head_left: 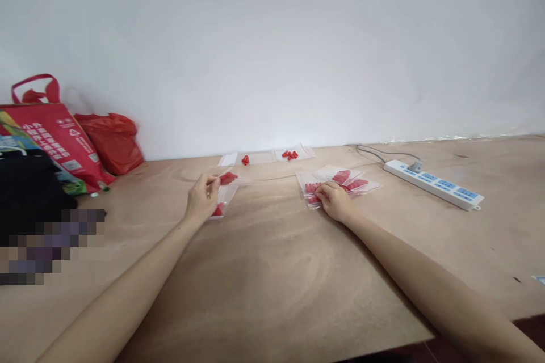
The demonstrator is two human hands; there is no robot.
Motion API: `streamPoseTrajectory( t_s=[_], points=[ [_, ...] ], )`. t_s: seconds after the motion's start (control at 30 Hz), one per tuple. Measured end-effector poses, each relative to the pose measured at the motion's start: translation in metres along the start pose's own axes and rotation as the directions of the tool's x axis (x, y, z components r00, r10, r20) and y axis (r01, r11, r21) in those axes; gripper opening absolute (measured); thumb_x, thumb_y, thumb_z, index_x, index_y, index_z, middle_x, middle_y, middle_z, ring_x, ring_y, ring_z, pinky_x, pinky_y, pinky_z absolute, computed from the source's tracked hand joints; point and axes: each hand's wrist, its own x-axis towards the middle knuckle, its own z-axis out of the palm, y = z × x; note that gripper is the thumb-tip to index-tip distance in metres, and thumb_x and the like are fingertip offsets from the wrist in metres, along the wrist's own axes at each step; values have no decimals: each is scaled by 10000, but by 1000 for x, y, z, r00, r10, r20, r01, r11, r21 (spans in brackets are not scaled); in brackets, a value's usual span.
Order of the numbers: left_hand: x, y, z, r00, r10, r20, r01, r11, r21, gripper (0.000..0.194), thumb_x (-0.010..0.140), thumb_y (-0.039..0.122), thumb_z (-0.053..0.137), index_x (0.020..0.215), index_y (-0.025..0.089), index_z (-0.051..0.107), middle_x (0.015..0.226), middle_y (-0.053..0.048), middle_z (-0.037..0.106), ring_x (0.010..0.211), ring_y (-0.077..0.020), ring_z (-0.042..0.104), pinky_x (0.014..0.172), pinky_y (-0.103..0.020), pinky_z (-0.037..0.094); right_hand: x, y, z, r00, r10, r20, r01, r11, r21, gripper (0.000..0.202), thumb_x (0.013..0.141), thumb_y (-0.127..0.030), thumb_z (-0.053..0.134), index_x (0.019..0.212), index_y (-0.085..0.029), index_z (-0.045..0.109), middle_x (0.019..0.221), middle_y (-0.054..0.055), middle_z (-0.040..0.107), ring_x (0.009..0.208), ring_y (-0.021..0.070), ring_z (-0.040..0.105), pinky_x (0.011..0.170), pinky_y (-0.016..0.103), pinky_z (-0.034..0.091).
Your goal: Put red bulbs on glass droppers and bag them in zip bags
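Observation:
My left hand [202, 197] pinches a small clear zip bag [230, 178] with red pieces in it, raised a little over the table. Below and beside it lies another clear bag [220, 207] with red contents. On the right, my right hand [335, 201] is closed at a fanned pile of clear bags [353, 181] full of small red pieces; its fingertips are on the bag [312, 188] at the pile's left side. What exactly those fingers grip is partly hidden. Farther back, loose red pieces [290, 155] and a red piece [245, 160] rest on flat clear bags [261, 157].
A white power strip [434, 184] with a grey cable lies at the right. On the left stand a red shopping bag [55, 136], a red plastic bag [113, 142] and a black cloth item [34, 195]. A white wall [272, 57] borders the wooden table [272, 289].

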Motion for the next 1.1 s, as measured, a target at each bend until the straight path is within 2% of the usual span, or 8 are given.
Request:
streamPoseTrajectory(
  t_s=[0.13, 0.4, 0.6, 0.7, 0.83, 0.93, 1.0, 1.1],
  points=[
    [-9, -19, -22, 981, 109, 163, -116, 993, 30, 210, 849, 329, 341, 815, 192, 496, 970, -80, 642, 843, -191, 620, 722, -312, 491, 0, -5, 1, 998, 52, -24, -52, 999, 2, 132, 787, -248, 484, 811, -184, 597, 897, 73, 623, 891, 208, 542, 767, 347, 427],
    [-30, -33, -55, 870, 290, 399, -350, 933, 86, 174, 755, 336, 459, 821, 222, 573, 892, -57, 669, 799, -231, 630, 716, -346, 483, -2, -11, 5, 990, 125, 63, -118, 988, -99, 374, 717, -275, 540, 1084, -220, 587, 1126, 87, 557, 1034, 243, 485, 840, 390, 403],
    [-25, -7, -33, 788, 292, 542, -423, 897, 132, 445, 772, 482, 468, 1140, 242, 541, 1241, -87, 505, 1152, -289, 437, 913, -430, 367, 2, -13, 8, 996, 92, 8, -91, 989, -121, 292, 721, -236, 544, 997, -241, 639, 969, 61, 617, 944, 226, 513, 798, 374, 414],
    [-29, -4, -16, 757, 229, 612, -426, 884, 195, 421, 799, 502, 423, 1126, 279, 566, 1262, -83, 487, 1163, -320, 410, 914, -485, 335, 4, -9, 10, 999, 41, -34, -44, 995, -85, 229, 771, -239, 517, 943, -233, 668, 888, 64, 631, 859, 206, 534, 755, 349, 423],
    [-37, -5, -8, 852, 113, 512, -337, 866, 370, 384, 823, 455, 398, 1065, 240, 604, 1191, -106, 543, 1105, -347, 446, 872, -549, 321, 3, -8, 13, 997, -25, -79, 26, 1000, 7, 226, 828, -253, 476, 913, -222, 683, 842, 70, 640, 786, 187, 544, 708, 326, 440],
    [-41, 2, -8, 911, 183, 369, -335, 851, 405, 353, 789, 451, 461, 1018, 228, 611, 1134, -122, 569, 1112, -361, 432, 897, -619, 239, 3, -23, 19, 994, -80, -79, 84, 995, 55, 219, 832, -268, 483, 917, -224, 681, 864, 68, 640, 796, 178, 548, 712, 315, 451],
    [-44, 13, -6, 895, 314, 318, -409, 861, 301, 293, 792, 390, 481, 993, 216, 604, 1082, -114, 588, 1083, -317, 470, 937, -584, 242, 3, -39, 26, 988, -146, -53, 151, 985, 86, 216, 836, -263, 483, 924, -222, 677, 881, 66, 637, 804, 169, 550, 716, 304, 456],
    [-47, 34, 6, 845, 426, 323, -463, 885, 46, 264, 804, 288, 478, 1012, 161, 579, 1035, -119, 586, 983, -242, 543, 864, -403, 428, 6, -66, 39, 973, -233, -13, 232, 966, 112, 218, 842, -247, 475, 925, -208, 673, 888, 70, 630, 830, 165, 547, 728, 290, 456]
  ],
)
